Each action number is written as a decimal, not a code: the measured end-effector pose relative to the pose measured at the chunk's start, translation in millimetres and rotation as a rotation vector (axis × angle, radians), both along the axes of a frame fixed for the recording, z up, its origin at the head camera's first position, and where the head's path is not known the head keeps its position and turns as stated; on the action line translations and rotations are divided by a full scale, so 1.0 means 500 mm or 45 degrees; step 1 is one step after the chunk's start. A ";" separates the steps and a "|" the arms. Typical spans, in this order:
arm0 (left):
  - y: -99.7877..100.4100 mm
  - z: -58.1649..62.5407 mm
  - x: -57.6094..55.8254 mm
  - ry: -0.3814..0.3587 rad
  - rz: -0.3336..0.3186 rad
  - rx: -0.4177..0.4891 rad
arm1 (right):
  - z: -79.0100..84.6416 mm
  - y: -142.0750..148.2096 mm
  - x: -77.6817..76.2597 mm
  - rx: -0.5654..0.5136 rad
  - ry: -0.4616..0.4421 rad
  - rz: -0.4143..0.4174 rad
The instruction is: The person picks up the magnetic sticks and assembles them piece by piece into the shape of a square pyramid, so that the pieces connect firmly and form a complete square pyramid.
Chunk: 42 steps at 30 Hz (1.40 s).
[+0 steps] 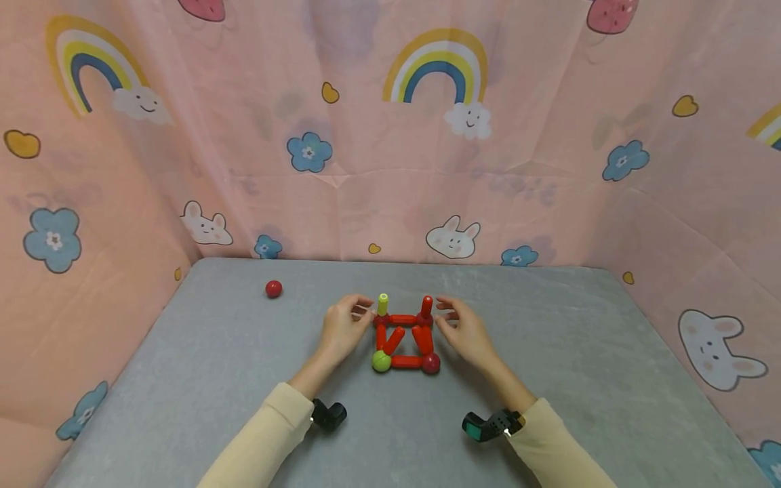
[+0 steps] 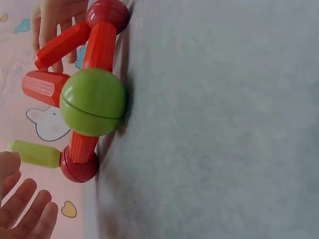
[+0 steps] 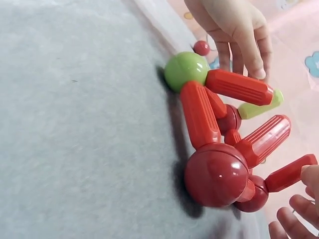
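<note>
A square frame of magnetic building rods and balls lies on the table. A green ball (image 1: 381, 361) and a dark red ball (image 1: 430, 363) form its near corners, joined by a red rod (image 1: 406, 362). Dark red balls sit at the far corners. From these rise a yellow-green rod (image 1: 383, 304) on the left and an upright red rod (image 1: 426, 306) on the right. More red rods slant up from the near balls. My left hand (image 1: 343, 330) is beside the yellow-green rod, fingers loosely bent. Beside the upright red rod is my right hand (image 1: 468, 337), fingers relaxed, holding nothing.
A loose red ball (image 1: 274, 289) lies at the table's far left. The grey table (image 1: 244, 407) is bordered by a pink patterned cloth (image 1: 366, 203) at the back and sides. Each wrist wears a black camera (image 1: 329, 415).
</note>
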<state>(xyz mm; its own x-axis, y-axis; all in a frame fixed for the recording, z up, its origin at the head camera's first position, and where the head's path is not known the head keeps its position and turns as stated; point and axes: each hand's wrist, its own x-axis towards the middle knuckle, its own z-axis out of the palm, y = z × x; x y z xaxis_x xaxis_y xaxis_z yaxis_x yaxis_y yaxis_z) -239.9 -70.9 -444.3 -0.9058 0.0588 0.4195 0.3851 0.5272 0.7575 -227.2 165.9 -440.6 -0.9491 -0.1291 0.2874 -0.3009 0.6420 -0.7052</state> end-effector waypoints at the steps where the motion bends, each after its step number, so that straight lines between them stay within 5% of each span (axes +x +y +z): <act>1: 0.000 -0.001 -0.002 -0.011 0.003 -0.008 | 0.001 -0.002 -0.002 0.007 -0.013 0.002; 11: 0.015 -0.001 -0.025 -0.177 -0.093 -0.108 | -0.005 -0.026 -0.021 0.031 -0.091 -0.026; 30: 0.033 0.002 -0.032 -0.102 -0.175 -0.083 | -0.010 -0.038 -0.028 0.084 0.066 -0.014; 42: 0.039 0.009 -0.018 -0.008 -0.231 -0.290 | -0.017 -0.039 -0.027 0.230 0.232 0.092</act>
